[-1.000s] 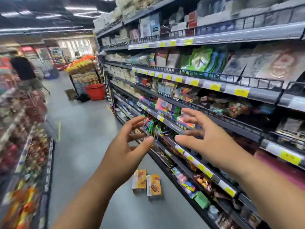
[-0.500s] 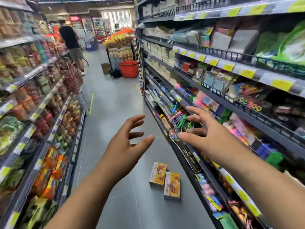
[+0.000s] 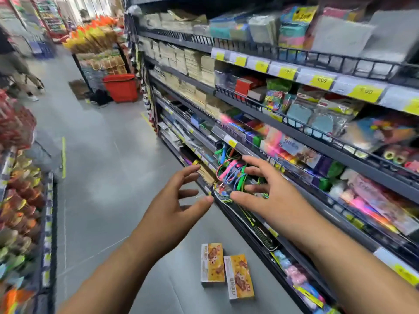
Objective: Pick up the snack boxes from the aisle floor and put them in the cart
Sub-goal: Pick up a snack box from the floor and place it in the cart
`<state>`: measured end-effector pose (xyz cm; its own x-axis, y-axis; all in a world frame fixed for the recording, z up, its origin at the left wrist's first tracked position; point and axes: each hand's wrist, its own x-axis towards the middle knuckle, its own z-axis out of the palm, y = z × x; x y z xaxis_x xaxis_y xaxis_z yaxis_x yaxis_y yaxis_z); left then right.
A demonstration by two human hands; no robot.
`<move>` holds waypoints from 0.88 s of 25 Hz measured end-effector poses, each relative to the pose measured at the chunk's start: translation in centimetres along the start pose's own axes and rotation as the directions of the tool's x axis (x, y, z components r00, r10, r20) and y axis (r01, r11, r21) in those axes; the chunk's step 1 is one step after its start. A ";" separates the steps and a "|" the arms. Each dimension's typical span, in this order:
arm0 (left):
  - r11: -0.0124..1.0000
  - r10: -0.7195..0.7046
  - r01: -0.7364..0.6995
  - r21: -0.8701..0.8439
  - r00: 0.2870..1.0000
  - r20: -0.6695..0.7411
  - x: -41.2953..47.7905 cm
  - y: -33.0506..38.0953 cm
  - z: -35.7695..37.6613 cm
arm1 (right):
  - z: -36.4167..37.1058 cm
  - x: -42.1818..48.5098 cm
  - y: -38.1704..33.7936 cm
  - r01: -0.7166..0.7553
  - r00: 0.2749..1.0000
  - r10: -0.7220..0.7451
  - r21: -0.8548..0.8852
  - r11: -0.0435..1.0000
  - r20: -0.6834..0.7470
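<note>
Two snack boxes down on the aisle floor [image 3: 108, 155], count them: the left snack box [image 3: 212, 265] and the right snack box [image 3: 238, 277], both lying flat, orange-yellow faces up, touching along one edge, with the right one set a shade nearer the camera. They sit just beside the foot of the shelving unit [image 3: 294, 141], which runs along the right of the aisle with several tiers of packed goods and a row of yellow price tags. Two hands are up over the boxes, well above them and not touching them: the left hand [image 3: 174, 207] has its grip wide, fingers spread and curled, nothing in it; the right hand [image 3: 269, 198] is the same, fingers splayed, empty, held in front of a bundle of coloured cords [image 3: 229, 175] hanging on the shelving unit. Nothing lies between the hands and the boxes but open air. Farther along the shelving unit, at its far end, one red basket [image 3: 121, 87] stands on the floor beside a stacked display of snacks [image 3: 97, 48]. Across the aisle from the unit, one person [image 3: 13, 64] is blurred at the left edge. No cart can be made out.
</note>
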<state>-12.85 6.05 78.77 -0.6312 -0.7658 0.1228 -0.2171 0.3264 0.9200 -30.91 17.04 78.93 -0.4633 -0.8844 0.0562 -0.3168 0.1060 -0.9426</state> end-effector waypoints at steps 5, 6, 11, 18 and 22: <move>0.999 -0.042 0.039 0.034 0.996 0.075 11.1 -4.8 -0.1 | 0.7 9.6 2.9 -0.078 0.997 0.077 -0.043 0.996 -0.024; 0.998 -0.056 0.054 0.030 0.996 0.073 13.1 -5.6 0.1 | 0.5 11.6 3.7 -0.089 0.996 0.089 -0.053 0.995 -0.013; 0.989 -0.148 0.148 -0.004 0.986 0.074 19.7 -10.1 1.6 | 1.3 19.8 7.7 -0.143 0.984 0.155 -0.133 0.981 0.085; 0.951 -0.305 0.279 0.133 0.916 0.259 27.7 -22.6 1.4 | 8.4 26.0 18.1 -0.384 0.922 0.386 -0.155 0.910 -0.016; 0.927 -0.362 0.258 0.271 0.801 0.477 31.9 -32.5 3.2 | 14.2 26.3 27.1 -0.559 0.828 0.551 -0.227 0.797 -0.103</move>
<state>-28.31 -27.26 51.56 -0.7821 -0.4670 -0.4126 -0.5659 0.2552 0.7839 -39.86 -9.77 50.22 -0.6435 -0.6269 -0.4393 -0.1816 0.6825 -0.7080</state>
